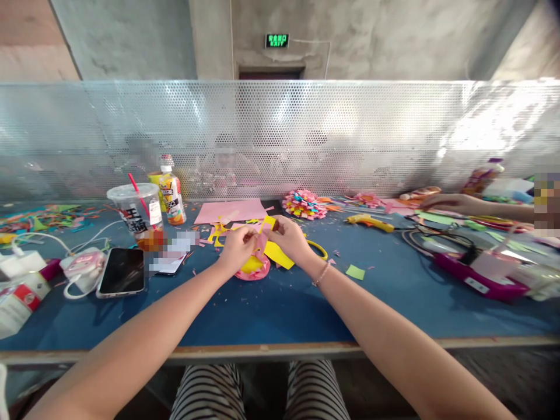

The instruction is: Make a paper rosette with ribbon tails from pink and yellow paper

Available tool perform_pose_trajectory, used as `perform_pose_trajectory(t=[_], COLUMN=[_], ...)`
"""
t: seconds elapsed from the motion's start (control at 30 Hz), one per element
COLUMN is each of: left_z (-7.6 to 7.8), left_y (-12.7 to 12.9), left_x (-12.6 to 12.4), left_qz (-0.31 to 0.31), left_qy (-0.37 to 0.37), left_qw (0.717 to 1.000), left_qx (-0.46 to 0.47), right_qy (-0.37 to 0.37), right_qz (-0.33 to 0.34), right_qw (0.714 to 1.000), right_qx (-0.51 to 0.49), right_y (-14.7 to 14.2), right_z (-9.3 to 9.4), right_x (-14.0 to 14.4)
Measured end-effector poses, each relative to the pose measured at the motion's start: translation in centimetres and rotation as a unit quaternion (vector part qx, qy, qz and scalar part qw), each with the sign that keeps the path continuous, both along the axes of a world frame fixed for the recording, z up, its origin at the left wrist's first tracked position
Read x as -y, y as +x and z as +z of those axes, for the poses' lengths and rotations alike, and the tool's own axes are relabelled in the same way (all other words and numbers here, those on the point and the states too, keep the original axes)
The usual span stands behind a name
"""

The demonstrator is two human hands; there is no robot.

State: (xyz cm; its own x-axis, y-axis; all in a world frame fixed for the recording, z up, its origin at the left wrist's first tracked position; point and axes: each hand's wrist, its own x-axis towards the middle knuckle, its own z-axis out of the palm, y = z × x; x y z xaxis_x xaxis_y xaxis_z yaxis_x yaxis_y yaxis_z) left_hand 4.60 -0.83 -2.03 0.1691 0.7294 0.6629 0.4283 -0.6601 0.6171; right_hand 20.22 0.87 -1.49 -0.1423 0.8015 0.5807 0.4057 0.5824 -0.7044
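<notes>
Item: pink paper strip (pixel 261 240), pinched at mid-table between both my hands.

I see my left hand (pixel 236 248) and right hand (pixel 289 238) with fingers closed on it, above yellow paper (pixel 279 255) and a pink disc (pixel 254 272); phone (pixel 121 271) left, glue gun (pixel 370 221) right, on the blue table (pixel 280 309).

Legible markings: one sign, one cup label.
A green illuminated exit sign (pixel 276 40) on the concrete wall above the doorway reads "EXIT" beneath a row of Chinese characters too small to read. The clear plastic cup (pixel 133 210) carries large dark Chinese characters, only partly legible. The bottle (pixel 171 195) label shows printed lettering, too blurred to read.
</notes>
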Motion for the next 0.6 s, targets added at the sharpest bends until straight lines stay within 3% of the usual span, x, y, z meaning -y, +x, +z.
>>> perform_pose_trajectory(t=[0.13,0.3,0.47,0.6], left_z=[0.0,0.0,-0.1,-0.6], left_y=[0.0,0.1,-0.3,-0.8], left_x=[-0.1,-0.1,-0.5,-1.5], left_qz=[0.01,0.018,0.012,-0.02], left_qy=[0.029,0.011,-0.083,-0.18], left_qw=[0.999,1.0,0.996,0.976], left_qx=[-0.026,-0.019,0.032,0.118], right_qy=[0.002,-0.001,-0.021,-0.028], right_qz=[-0.004,0.004,0.004,0.004], right_qw=[1.0,1.0,1.0,1.0], right_qx=[0.006,0.007,0.004,-0.007], right_y=[0.0,0.0,0.2,0.5], right_z=[0.1,0.2,0.4,0.7], right_x=[0.0,0.2,0.2,0.1])
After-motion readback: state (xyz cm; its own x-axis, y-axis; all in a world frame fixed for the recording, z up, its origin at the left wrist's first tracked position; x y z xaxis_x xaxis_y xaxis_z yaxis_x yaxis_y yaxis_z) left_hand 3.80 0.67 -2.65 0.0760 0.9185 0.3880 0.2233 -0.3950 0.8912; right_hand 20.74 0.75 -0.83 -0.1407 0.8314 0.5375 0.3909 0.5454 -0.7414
